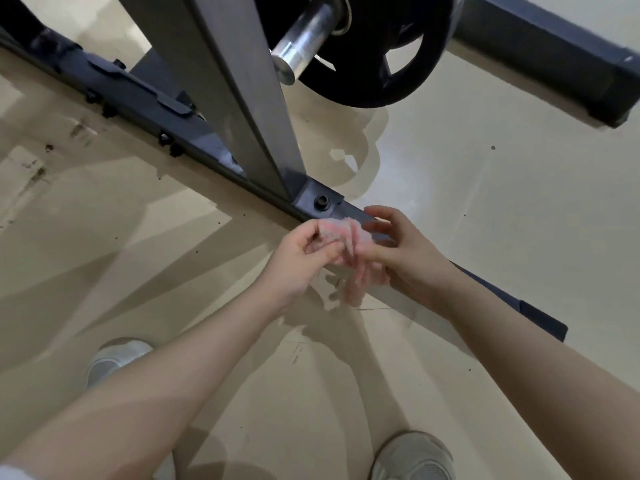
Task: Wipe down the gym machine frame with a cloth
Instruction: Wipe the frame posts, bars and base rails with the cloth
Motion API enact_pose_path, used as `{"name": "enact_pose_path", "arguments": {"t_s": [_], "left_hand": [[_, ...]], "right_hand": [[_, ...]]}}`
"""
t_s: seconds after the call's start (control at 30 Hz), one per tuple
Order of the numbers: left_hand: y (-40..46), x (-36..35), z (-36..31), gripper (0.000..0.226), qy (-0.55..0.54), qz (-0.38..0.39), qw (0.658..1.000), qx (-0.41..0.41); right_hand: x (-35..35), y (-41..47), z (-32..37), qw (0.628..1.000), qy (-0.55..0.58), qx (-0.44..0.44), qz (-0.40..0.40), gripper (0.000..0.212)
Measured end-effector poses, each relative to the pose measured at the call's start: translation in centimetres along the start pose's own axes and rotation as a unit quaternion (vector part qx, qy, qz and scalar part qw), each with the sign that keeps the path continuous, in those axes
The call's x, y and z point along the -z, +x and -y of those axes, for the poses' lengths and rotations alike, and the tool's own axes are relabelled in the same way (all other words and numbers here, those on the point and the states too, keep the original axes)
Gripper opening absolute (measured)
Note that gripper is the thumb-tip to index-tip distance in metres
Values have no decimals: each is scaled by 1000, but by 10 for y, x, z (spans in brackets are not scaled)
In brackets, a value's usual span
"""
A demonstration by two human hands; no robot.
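Both hands [346,251] bunch cloth [341,232] | frame [242,98] | plate [398,64] behind

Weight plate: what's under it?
Under the weight plate: bare floor with its shadow. A steel sleeve sticks out of its hub. The plate hides the frame behind it.

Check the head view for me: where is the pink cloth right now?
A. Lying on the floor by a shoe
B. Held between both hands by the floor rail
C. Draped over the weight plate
B: the pink cloth is bunched between the left hand and right hand, just over the dark floor rail.
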State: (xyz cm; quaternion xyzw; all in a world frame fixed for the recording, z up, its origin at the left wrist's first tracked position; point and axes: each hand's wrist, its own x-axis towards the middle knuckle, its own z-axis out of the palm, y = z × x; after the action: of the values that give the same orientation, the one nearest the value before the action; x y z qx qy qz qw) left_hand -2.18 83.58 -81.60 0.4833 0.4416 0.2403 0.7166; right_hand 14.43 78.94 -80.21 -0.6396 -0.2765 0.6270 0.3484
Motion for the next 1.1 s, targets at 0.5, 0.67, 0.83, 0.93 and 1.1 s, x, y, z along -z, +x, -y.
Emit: {"name": "enact_pose_path", "arguments": {"t_s": [0.5, 0.67, 0.83, 0.93, 1.1], "left_hand": [[8, 35, -51, 23, 320, 217, 922, -18], [13, 18, -46, 25, 203, 72, 975, 50], [9, -11, -53, 36, -89, 67, 971, 210], [4, -18, -51, 22, 2, 63, 982, 180], [6, -19, -50, 16, -47, 47, 987, 143]], "right_hand": [[18, -25, 18, 992, 93, 70, 39, 26], [7, -27, 22, 951, -111, 175, -229, 30], [-22, -42, 10, 928, -282, 234, -70, 21], [-22, -54, 5, 892, -328, 295, 98, 29], [-6, -43, -13, 965, -58, 59, -250, 15]]}}
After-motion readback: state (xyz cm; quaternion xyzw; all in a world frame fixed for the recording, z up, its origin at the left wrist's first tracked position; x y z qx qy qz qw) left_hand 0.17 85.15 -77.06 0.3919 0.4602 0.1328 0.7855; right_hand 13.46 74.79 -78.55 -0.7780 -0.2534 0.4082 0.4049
